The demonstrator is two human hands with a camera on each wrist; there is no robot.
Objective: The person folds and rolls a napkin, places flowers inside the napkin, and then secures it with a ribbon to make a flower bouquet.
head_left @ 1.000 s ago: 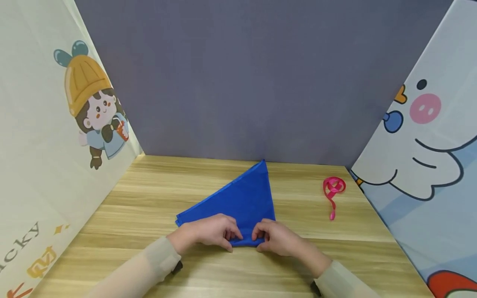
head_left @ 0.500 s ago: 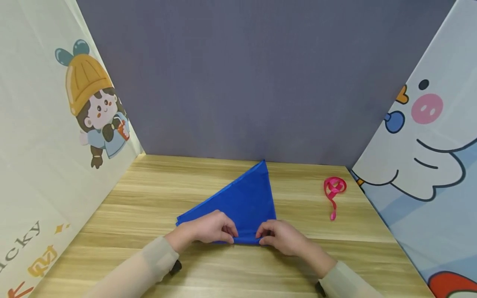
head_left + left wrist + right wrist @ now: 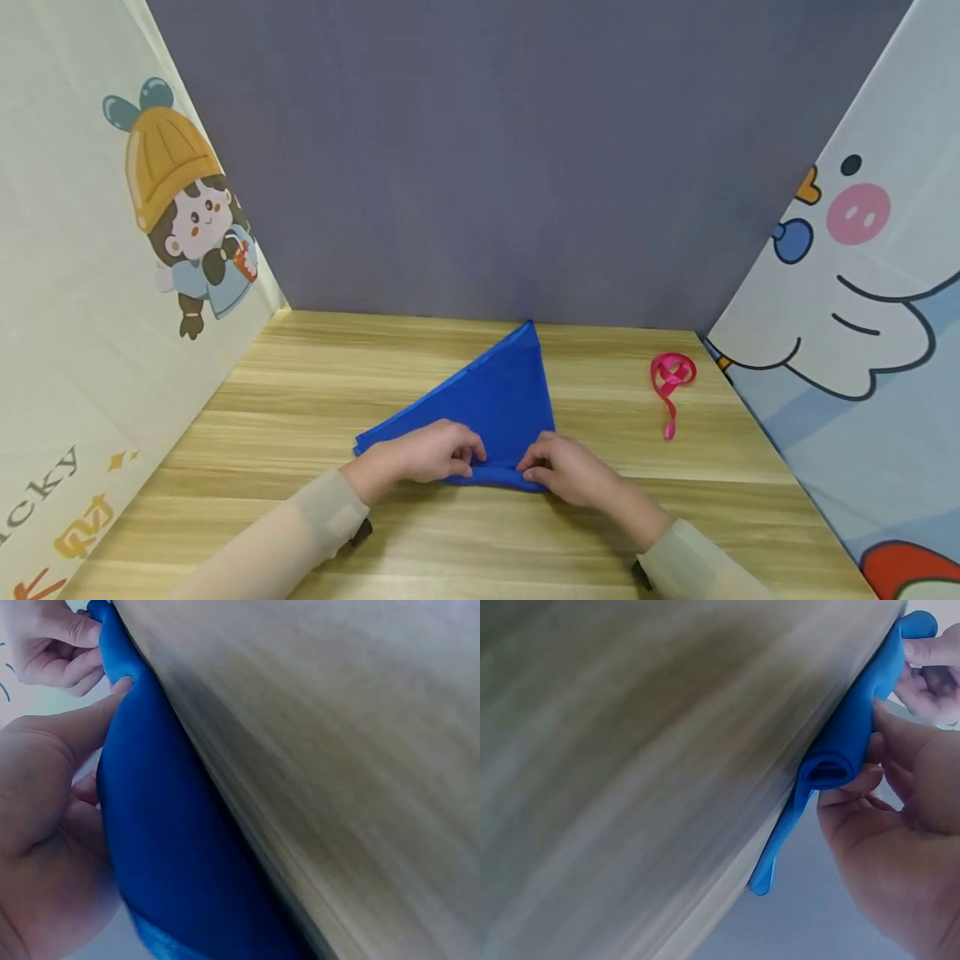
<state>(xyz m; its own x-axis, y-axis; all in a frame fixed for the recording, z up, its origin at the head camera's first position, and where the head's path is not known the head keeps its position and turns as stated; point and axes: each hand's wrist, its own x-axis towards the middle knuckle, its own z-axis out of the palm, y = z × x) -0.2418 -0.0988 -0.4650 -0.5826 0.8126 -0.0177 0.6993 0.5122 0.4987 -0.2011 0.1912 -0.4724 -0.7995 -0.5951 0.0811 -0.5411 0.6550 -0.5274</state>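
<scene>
- The blue cloth (image 3: pixel 513 408) lies on the wooden table (image 3: pixel 300 367), around the table's middle, one pointed corner reaching the table's back edge.
- Its rolled edge (image 3: pixel 498 476) runs along the side facing the table's front; the roll's spiral end (image 3: pixel 827 783) shows just above the table's surface in the right wrist view.
- The left hand (image 3: pixel 441 450), over the table's front half, pinches that roll between thumb and fingers, the thumb denting it.
- The right hand (image 3: pixel 573 469), further toward the table's right side, pinches the roll near its right end.
- The fabric looks light, soft and smooth, likely to slip or unroll if let go, but hardly fragile; a gentle pinch near both ends should suit.
- A pink ribbon (image 3: pixel 674 380) lies loosely coiled near the table's back right corner.
</scene>
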